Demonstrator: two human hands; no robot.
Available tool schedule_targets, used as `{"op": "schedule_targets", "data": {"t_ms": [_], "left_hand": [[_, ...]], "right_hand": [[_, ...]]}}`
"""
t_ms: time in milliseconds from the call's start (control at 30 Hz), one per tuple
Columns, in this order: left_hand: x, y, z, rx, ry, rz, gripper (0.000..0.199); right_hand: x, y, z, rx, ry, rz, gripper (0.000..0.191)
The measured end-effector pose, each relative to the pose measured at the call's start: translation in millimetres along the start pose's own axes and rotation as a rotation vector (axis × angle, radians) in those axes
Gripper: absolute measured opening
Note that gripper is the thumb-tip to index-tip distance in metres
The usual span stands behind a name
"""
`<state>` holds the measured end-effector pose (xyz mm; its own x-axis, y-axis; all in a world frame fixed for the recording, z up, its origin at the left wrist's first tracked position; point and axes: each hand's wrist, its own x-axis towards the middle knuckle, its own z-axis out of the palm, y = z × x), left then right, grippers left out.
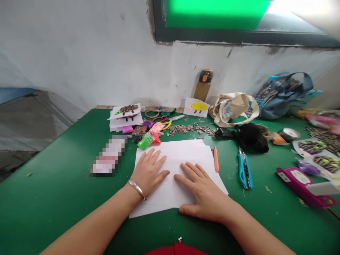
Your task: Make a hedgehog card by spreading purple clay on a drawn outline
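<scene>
White sheets of paper [172, 187] lie on the green table in front of me, slightly fanned at the edges. My left hand [150, 170] rests flat on the left part of the paper, fingers spread, a silver bangle on the wrist. On the right part lies my right hand [200, 187], palm down with fingers apart and its thumb near the front edge. Neither hand holds anything. Just past the paper are bags of green clay [145, 141] and red clay [156, 138]. An orange pen-like tool [216, 159] lies against the paper's right edge.
Sunflower seeds [183, 129] are scattered behind the paper, near scissors [176, 118]. A pixelated phone-like object [109, 156] lies left. To the right are a blue utility knife [244, 170], a black cloth [252, 138] and a magenta device [305, 187]. A bottle [203, 86] stands by the wall.
</scene>
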<state>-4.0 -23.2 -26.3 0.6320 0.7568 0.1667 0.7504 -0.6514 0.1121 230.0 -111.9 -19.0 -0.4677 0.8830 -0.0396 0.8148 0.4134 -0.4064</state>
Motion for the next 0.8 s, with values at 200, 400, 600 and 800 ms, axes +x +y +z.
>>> {"op": "schedule_targets", "data": {"t_ms": [200,400,600,800], "left_hand": [[12,-27,2.7,0.091,-0.046,-0.211,0.055],[24,-25,-7.0,0.136,0.048,-0.211,0.051],[58,-22,-7.4,0.116,0.029,-0.127,0.038],[65,-30,-3.0,0.114,-0.017,-0.138,0.037]], "right_hand": [[0,0,1,0.002,0.008,0.0,0.08],[-1,0,0,0.034,-0.016,0.009,0.079],[0,1,0,0.035,-0.042,0.023,0.078],[0,1,-1,0.031,-0.045,0.034,0.081]]}}
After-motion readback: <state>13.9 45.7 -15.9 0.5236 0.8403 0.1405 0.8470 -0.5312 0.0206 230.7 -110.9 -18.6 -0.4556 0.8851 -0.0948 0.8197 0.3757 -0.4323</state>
